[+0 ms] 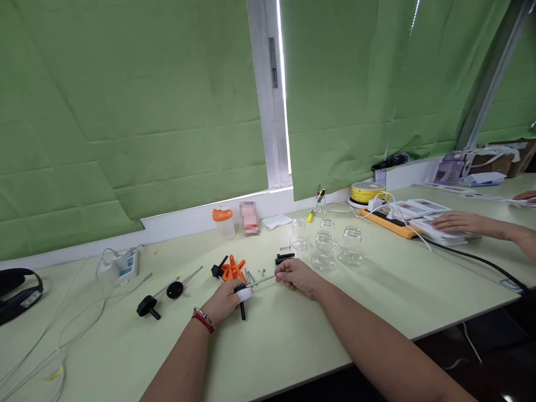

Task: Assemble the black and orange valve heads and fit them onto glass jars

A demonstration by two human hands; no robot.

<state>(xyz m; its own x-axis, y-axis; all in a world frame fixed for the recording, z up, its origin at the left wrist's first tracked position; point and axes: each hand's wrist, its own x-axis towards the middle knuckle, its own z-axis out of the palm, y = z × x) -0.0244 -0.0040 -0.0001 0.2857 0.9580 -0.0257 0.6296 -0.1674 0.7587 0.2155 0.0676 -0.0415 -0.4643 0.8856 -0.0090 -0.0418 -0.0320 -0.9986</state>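
Observation:
My left hand (pixel 228 301) is closed on a black crank handle with a thin metal shaft (pixel 263 280), its black grip pointing down toward me. A white wrap covers part of a finger on that hand. At the shaft's far end, the fingertips of my right hand (pixel 295 276) are pinched together; any small part between them is hidden. Just beyond my hands lie orange plastic pieces (pixel 234 269), another black crank (pixel 218 271), loose metal pins (pixel 250 277), tiny bits (pixel 262 272), a spring (pixel 285 248) and black parts (pixel 285 258).
Two more black cranks with shafts (pixel 147 305) lie left, near white cables and a power strip (pixel 130 265). Several glass jars (pixel 324 251) stand right of my hands. An orange-lidded cup (pixel 224 223) is behind. A co-worker's hand (pixel 454 222) rests on white cards at right.

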